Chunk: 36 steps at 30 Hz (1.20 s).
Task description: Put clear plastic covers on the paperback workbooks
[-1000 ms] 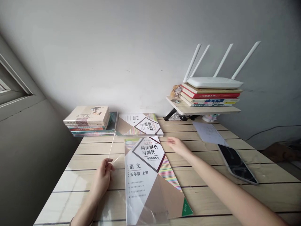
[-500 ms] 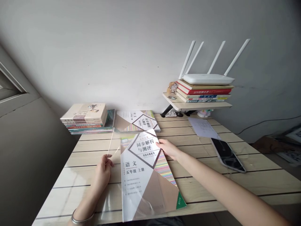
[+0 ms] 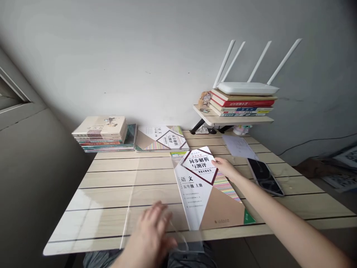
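Note:
A Chinese-language workbook (image 3: 205, 190) with a white, tan and striped cover lies at an angle on the wooden table. My right hand (image 3: 224, 167) grips its upper right edge, with the fingers on the cover. My left hand (image 3: 154, 230), blurred and with fingers spread, is near the table's front edge, holding nothing I can see. A thin clear plastic sheet (image 3: 192, 240) lies beside and below the workbook, close to my left hand, and overhangs the front edge. Its full outline is hard to see.
A matching workbook (image 3: 161, 138) and a book stack (image 3: 100, 134) sit at the back of the table (image 3: 306, 212). To the right lie a tablet (image 3: 264, 176) and a paper sheet (image 3: 238, 147). A wall shelf (image 3: 232, 120) holds books and a white router (image 3: 247, 88).
The workbook has slid right and turned under my right hand. My left hand has let go of the plastic's raised edge and moved toward the front of the table.

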Motion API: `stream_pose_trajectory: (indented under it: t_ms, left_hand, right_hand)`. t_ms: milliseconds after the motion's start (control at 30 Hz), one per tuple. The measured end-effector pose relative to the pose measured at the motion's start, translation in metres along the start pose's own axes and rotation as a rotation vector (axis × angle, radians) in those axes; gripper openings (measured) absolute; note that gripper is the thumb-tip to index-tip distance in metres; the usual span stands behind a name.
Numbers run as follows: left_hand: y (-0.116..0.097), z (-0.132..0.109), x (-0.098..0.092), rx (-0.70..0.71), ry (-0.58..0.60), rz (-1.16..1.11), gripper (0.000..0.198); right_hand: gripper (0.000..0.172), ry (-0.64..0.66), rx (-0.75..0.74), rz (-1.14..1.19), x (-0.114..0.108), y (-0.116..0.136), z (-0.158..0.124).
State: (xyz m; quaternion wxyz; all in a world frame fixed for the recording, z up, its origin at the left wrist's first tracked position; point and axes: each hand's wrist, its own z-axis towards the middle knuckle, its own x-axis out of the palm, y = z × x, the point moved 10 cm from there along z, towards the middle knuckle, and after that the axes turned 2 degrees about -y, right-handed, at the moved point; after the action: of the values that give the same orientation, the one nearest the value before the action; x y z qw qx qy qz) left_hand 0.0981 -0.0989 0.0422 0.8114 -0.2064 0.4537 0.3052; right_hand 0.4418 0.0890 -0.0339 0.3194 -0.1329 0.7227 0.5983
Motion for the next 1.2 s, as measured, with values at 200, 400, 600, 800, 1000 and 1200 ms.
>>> stream_pose_trajectory:
  t_ms: [200, 400, 600, 800, 1000, 1200]
  left_hand:
    - [-0.056, -0.021, 0.016, 0.186, -0.152, 0.029, 0.025]
    - [-0.02, -0.012, 0.002, -0.15, -0.215, -0.337, 0.016]
    - [0.002, -0.011, 0.02, -0.44, -0.152, -0.685, 0.021]
    - [0.025, -0.016, 0.03, -0.681, -0.263, -0.898, 0.024]
    - [0.065, 0.009, 0.03, -0.892, -0.388, -1.096, 0.029]
    - [0.083, 0.022, 0.022, -0.889, -0.279, -1.006, 0.029]
  right_hand:
    - [0.017, -0.032, -0.025, -0.056, 0.002, -0.001, 0.001]
    - [0.014, -0.168, -0.074, -0.168, -0.013, 0.018, -0.014]
    - [0.014, -0.081, -0.383, -0.056, 0.018, 0.093, -0.097]
    - [0.05, 0.628, -0.539, 0.242, 0.113, 0.14, -0.2]
    - [0.047, 0.729, -0.354, 0.515, 0.146, 0.162, -0.206]
    - [0.032, 0.636, -0.229, 0.517, 0.116, 0.156, -0.159]
